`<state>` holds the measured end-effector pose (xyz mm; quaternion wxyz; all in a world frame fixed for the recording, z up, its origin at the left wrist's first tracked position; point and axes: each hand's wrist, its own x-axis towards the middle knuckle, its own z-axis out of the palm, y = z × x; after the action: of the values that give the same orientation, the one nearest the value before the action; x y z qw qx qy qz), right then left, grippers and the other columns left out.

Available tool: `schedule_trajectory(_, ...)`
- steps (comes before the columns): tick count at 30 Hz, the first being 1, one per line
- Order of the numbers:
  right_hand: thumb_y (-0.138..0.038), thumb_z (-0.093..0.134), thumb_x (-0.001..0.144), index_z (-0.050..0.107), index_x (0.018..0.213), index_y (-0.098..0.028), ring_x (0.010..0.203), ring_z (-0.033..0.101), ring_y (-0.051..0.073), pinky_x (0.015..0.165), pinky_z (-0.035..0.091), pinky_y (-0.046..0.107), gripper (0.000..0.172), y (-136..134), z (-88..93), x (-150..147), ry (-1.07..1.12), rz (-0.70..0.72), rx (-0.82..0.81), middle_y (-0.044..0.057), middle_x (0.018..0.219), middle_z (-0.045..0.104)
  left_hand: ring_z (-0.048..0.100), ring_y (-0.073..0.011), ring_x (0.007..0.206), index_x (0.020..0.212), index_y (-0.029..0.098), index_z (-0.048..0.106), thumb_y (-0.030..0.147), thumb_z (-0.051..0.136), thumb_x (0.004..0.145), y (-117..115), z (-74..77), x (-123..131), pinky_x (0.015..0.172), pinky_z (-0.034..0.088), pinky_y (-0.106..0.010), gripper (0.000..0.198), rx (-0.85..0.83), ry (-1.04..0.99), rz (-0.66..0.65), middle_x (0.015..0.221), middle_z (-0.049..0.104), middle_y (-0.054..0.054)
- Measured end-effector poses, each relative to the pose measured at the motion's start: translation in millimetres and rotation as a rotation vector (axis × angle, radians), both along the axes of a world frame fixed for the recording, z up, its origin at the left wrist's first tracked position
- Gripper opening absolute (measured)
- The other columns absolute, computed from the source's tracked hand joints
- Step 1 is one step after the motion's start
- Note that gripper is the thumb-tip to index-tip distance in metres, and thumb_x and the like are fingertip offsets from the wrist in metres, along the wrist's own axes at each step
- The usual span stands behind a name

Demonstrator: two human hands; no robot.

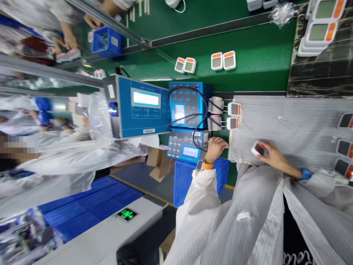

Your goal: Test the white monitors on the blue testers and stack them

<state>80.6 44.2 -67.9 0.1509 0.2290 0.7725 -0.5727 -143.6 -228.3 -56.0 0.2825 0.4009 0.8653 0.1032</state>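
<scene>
My right hand (271, 156) grips a small white digital meter (258, 148) with a dark screen, just above the grey mat (264, 121). Beside the lower blue test box (179, 145), my left hand (216, 148) is closed, its fingers bunched. A small white tip shows at those fingers, too small to name. Two white meters with orange strips, an upper one (234, 109) and a lower one (232, 123), lie at the mat's left edge. Short white leads join them to two round white fixtures, one above (216, 105) the other (214, 122).
A large blue instrument (143, 108) and another blue test box (183, 105) stand left, with black cables looping over them. Pairs of meters (223, 60) rest on the green bench. Stacked meters (321, 33) sit upper right. A blue crate (183, 184) is below. Co-workers are at left.
</scene>
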Motion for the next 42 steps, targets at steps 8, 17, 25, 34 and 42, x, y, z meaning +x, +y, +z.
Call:
schedule_trajectory(8,-0.042,0.07,0.095,0.076,0.119,-0.022,0.106,0.072,0.023,0.101,0.057,0.039,0.032,-87.1,-17.9,-95.5,-0.344,-0.327,-0.968,0.007,0.115,0.08,0.07,-0.0241,0.109,0.092,0.028,0.081,0.023,0.071,0.098,-3.8,-5.7,8.3,0.117,0.039,-0.051,0.012,0.108,0.071,0.181,0.098,0.079,-0.002)
schedule_trajectory(17,-0.038,0.071,0.092,0.077,0.105,-0.022,0.107,0.072,0.023,0.106,0.054,0.04,0.021,-92.2,-28.1,-95.2,-0.421,-0.46,-1.046,0.006,0.104,0.08,0.07,-0.0251,0.103,0.083,0.027,0.079,0.022,0.067,0.099,10.4,-6.4,19.7,0.127,0.031,-0.061,0.02,0.19,0.187,0.178,0.089,0.077,-0.002)
schedule_trajectory(25,-0.044,0.08,0.084,0.078,0.104,-0.023,0.105,0.073,0.023,0.111,0.052,0.043,0.029,-96.1,-29.2,-95.5,-0.373,-0.434,-1.011,0.006,0.105,0.079,0.069,-0.0242,0.1,0.084,0.03,0.08,0.024,0.065,0.1,11.2,-9.3,15.3,0.128,0.03,-0.062,0.022,0.215,0.192,0.145,0.088,0.077,-0.001)
schedule_trajectory(34,-0.036,0.071,0.09,0.077,0.105,-0.023,0.105,0.072,0.023,0.117,0.049,0.045,0.021,-96.8,-23.3,-96.5,-0.387,-0.479,-1.007,0.005,0.104,0.079,0.068,-0.028,0.109,0.108,0.028,0.08,0.027,0.064,0.103,-4.9,-2.8,51.6,0.098,0.044,-0.048,0.017,0.145,0.293,0.231,0.109,0.08,-0.007)
schedule_trajectory(42,-0.045,0.077,0.083,0.077,0.107,-0.025,0.111,0.072,0.024,0.116,0.049,0.045,0.03,-96.1,-27.4,-94.6,-0.367,-0.434,-1.002,0.006,0.11,0.079,0.066,-0.0267,0.104,0.098,0.027,0.08,0.031,0.063,0.105,-6.8,-8.7,57.1,0.093,0.038,-0.043,0.019,0.135,0.194,0.3,0.102,0.082,-0.004)
